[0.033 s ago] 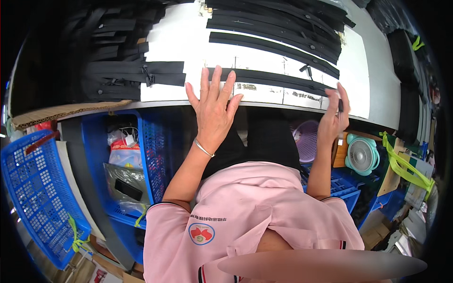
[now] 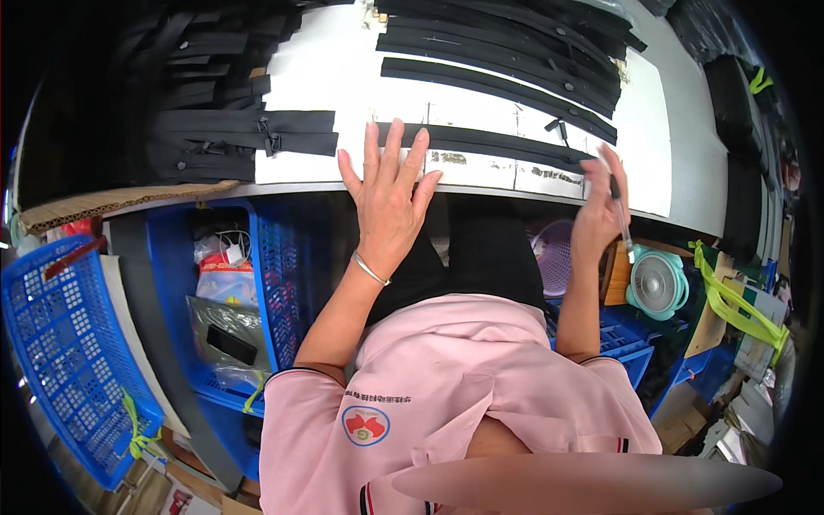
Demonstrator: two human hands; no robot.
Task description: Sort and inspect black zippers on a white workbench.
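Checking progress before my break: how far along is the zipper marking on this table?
Done, apparently: black strips stacked at the table's far side. In hand: left hand flattens one zipper strip; right hand holds a pen at its end. Possibly left: the pile on the left.

Bare white table (image 2: 343,77) lies open between the stack of black zipper strips (image 2: 215,129) at the left edge and the long zipper strips (image 2: 506,77) slanting across the far right. The near edge is partly taken: the left hand (image 2: 388,202) lies flat there, and the right hand (image 2: 601,215), gripping a pen (image 2: 620,210), stands by the nearest zipper strip (image 2: 489,142). Below the edge, blue crates (image 2: 266,283) and a small fan (image 2: 657,283) crowd the legroom.
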